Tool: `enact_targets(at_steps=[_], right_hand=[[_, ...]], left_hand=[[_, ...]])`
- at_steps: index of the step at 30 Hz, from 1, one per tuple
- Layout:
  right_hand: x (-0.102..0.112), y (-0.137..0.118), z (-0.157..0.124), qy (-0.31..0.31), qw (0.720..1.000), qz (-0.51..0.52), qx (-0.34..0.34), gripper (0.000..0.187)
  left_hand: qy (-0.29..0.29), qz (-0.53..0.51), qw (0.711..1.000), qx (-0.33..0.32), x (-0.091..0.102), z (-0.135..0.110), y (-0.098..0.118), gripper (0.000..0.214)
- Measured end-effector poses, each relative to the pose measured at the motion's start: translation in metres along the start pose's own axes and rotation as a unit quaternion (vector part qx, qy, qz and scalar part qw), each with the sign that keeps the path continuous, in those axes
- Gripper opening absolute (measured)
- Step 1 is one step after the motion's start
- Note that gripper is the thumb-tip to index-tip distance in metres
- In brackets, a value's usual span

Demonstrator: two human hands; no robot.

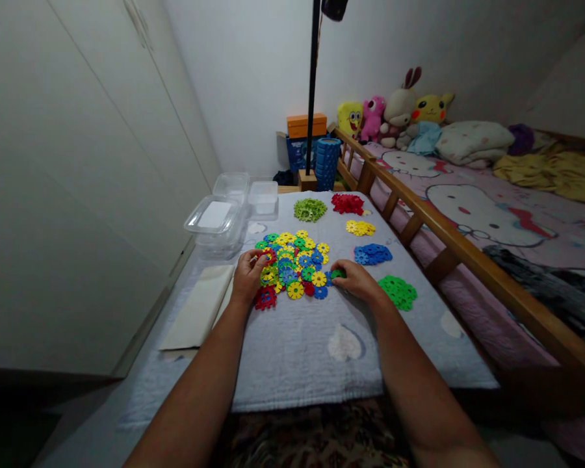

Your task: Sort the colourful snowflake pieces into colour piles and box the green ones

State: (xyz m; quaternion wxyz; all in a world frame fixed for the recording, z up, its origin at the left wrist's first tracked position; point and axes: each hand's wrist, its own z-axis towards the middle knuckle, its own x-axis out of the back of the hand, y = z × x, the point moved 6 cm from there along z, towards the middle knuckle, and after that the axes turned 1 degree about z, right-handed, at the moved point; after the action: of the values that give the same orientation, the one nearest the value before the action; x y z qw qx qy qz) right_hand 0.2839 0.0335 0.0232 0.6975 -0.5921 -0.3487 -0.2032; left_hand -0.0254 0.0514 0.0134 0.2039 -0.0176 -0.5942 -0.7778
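From my remote seat I have the right hand (357,281) at the near-right edge of the mixed heap (295,290), its fingers closed on a green disc (338,273). The disc is round, so no long axis matters. The green pile (398,292) sits just beyond that wrist, on the right, so the right hand is much the nearer. Over on the heap's left edge, the left hand (247,276) curls by a red piece (271,256); whether its fingers grip, I can't tell.
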Motion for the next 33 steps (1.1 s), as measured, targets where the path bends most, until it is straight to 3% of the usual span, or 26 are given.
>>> enact_targets(at_steps=[3, 6, 10, 14, 19, 27, 30, 33], right_hand=[[0.011, 0.002, -0.002, 0.018, 1.000, 0.014, -0.014, 0.019], [0.040, 0.011, -0.015, 0.068, 0.996, 0.043, -0.038, 0.017], [0.086, 0.037, -0.049, 0.143, 0.984, 0.063, -0.085, 0.019], [0.109, 0.067, -0.084, 0.180, 0.973, 0.065, -0.129, 0.018], [0.105, 0.084, -0.099, 0.193, 0.969, 0.044, -0.151, 0.019], [0.110, 0.081, -0.101, 0.249, 0.959, -0.074, -0.110, 0.014], [0.109, 0.074, -0.100, 0.261, 0.953, -0.088, -0.124, 0.017], [0.093, 0.053, -0.086, 0.237, 0.962, -0.079, -0.105, 0.017]], left_hand=[[0.006, 0.000, 1.000, 0.005, 0.000, 0.000, 0.001, 0.033], [0.011, 0.005, 1.000, 0.003, 0.001, 0.000, 0.001, 0.034], [0.010, 0.012, 1.000, 0.000, 0.000, 0.000, 0.001, 0.034], [0.010, 0.004, 1.000, 0.005, -0.001, 0.000, 0.002, 0.034], [0.000, 0.009, 1.000, 0.020, -0.002, 0.000, 0.001, 0.037], [-0.014, -0.001, 0.999, 0.034, -0.004, 0.001, -0.007, 0.038], [-0.016, -0.003, 0.999, 0.039, -0.004, 0.001, -0.010, 0.039], [-0.017, 0.004, 0.999, 0.030, -0.004, 0.002, -0.012, 0.038]])
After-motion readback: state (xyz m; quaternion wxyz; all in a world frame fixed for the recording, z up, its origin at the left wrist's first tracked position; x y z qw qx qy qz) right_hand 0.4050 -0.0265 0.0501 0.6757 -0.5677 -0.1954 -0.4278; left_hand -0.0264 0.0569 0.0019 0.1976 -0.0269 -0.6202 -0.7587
